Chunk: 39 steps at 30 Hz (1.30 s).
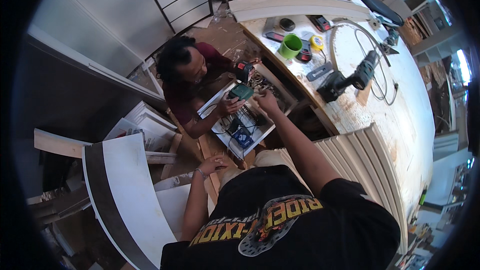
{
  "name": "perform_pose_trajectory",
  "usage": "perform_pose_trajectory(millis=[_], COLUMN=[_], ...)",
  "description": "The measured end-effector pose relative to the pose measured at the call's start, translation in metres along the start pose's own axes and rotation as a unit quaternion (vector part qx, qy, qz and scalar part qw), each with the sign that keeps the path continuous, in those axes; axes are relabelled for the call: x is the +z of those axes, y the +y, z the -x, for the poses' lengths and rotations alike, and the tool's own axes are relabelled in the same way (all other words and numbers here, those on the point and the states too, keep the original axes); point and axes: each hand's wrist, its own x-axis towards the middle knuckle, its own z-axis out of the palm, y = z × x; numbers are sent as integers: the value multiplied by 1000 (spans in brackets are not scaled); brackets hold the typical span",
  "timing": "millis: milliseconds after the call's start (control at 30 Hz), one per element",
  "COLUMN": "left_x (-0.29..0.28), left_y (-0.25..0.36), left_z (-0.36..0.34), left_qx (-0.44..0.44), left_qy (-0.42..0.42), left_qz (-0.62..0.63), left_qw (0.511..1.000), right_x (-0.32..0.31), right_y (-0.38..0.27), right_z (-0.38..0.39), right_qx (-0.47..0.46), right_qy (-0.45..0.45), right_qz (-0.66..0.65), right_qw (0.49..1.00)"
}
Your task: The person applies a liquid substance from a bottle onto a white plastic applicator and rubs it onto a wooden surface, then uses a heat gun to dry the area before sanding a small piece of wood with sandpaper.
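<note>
My right hand [266,101] reaches over a white drawer [259,135] of cables and small items, its fingertips closed beside a green device [242,91]; what they hold is unclear. The green device is in the hand [229,107] of a person [182,65] crouching opposite me, whose other hand is by a black-and-red battery-like object [244,70]. A blue case or packet [241,137] lies in the drawer's near end. Low on my left, near the drawer's near corner, my left hand [212,165] has loosely bent fingers, slightly apart, with nothing clearly held.
A white worktable [400,120] on the right carries a cordless drill [350,80], green cup [290,46], tape measure [316,43], batteries and cables. Stacked mouldings [360,165] lean against its near side. A curved white panel [125,185] and loose boards crowd my left.
</note>
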Motion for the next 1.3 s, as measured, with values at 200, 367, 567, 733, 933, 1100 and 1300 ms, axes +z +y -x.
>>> perform_pose_trajectory(millis=[200,367,567,733,933,1100,1300], left_x=[-22,1,29,30,12,11,24], left_y=[-59,-54,-64,-49,-24,35,118], left_z=[-1,36,47,40,9,-6,-25], left_qx=[37,-39,-133,-128,-45,-11,47], left_qy=[6,107,150,155,128,128,90], left_qz=[188,199,190,159,130,111,69], left_qw=[981,973,961,967,982,986,992], right_x=[46,85,93,81,53,32,10], right_y=[-13,4,14,2,-40,-49,-60], right_z=[-80,-119,-135,-145,-114,-97,-78], right_qx=[34,30,-4,17,60,130,221], right_qy=[30,-89,-41,-52,-93,-122,-230], right_qz=[95,-64,-186,-178,-245,-315,-397], right_qw=[994,993,982,982,963,932,860])
